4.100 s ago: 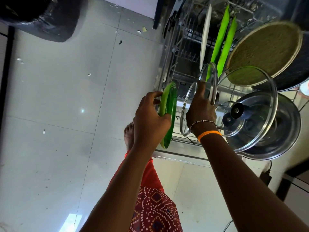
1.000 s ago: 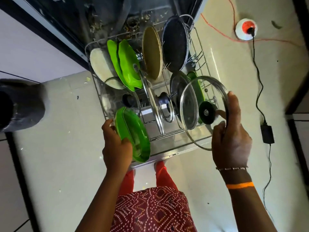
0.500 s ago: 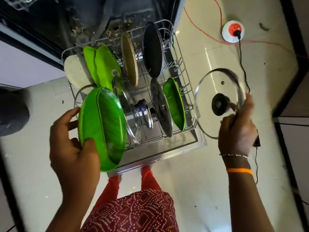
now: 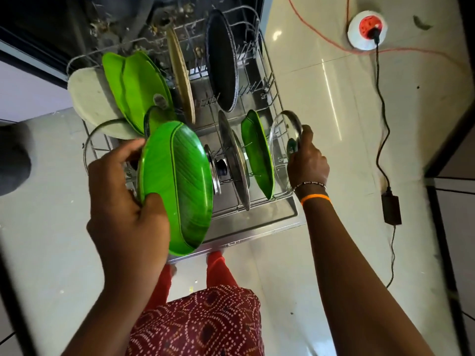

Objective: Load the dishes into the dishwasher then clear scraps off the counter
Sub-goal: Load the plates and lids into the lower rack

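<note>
**Both hands holding dishes over the pulled-out dishwasher rack**

Left hand grips a green leaf-shaped plate by its left edge, thumb curled over the front rim, other fingers wrapped behind it. Plate is tilted nearly upright, held above the front-left part of the rack, in front of what stands there.

Right hand holds a glass lid at the rack's right edge, fingers curled round the lid's knob area; exact finger placement hard to tell, lid is clear and seen almost edge-on. Lid stands upright, just right of another green plate slotted in the rack. Wrist carries an orange band and a bead bracelet.

Already in the rack, all upright: a steel lid with dark knob left of that green plate, two green plates at back left, a white plate leaning at the far left, a tan round plate mid-back, a dark pan back right. Another glass lid's rim shows at the left, behind the left hand.

Tiled floor to the right has a white-red socket, orange cable, black cord with adapter. Person's red patterned clothing at bottom centre.
</note>
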